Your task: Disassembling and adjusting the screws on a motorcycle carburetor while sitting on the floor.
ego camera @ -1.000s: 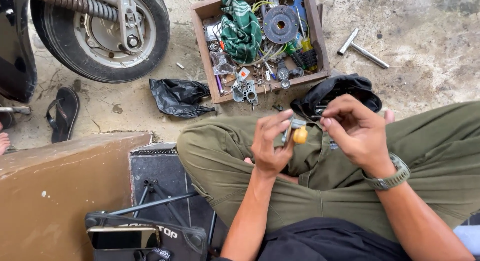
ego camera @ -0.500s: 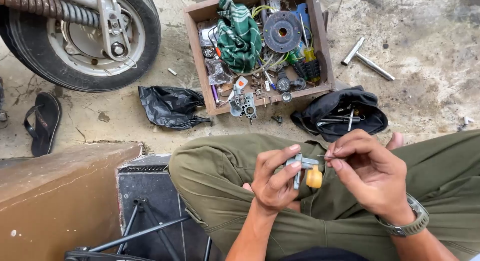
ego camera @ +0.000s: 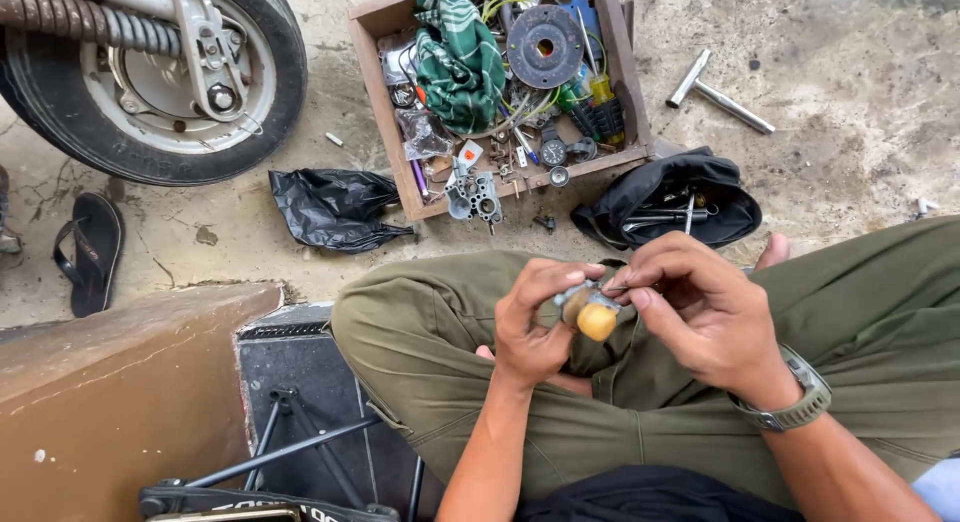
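Right, head view: person sits cross-legged on the concrete floor [ego camera: 860,102] in olive trousers [ego camera: 440,342]. Left hand [ego camera: 532,322] is clenched around a small metal part with a round yellow-orange end [ego camera: 592,314], held over the lap between the knees. Right hand [ego camera: 700,307], with a wristwatch [ego camera: 800,407] on the wrist, pinches something thin at the part's top; too small to tell what. Both hands touch at the part.

Beyond the knees sits a wooden box [ego camera: 385,112] packed with tools, a green cloth [ego camera: 458,57] and a dark metal disc [ego camera: 545,47]. Just right of it lies an open black bag [ego camera: 665,197] holding tools, and a T-shaped wrench [ego camera: 715,90] lies farther back. Crumpled black plastic bag [ego camera: 335,207] is left of the box. Motorcycle wheel [ego camera: 160,77] top left, black sandal [ego camera: 90,247] below it. Brown box [ego camera: 110,402] lower left.
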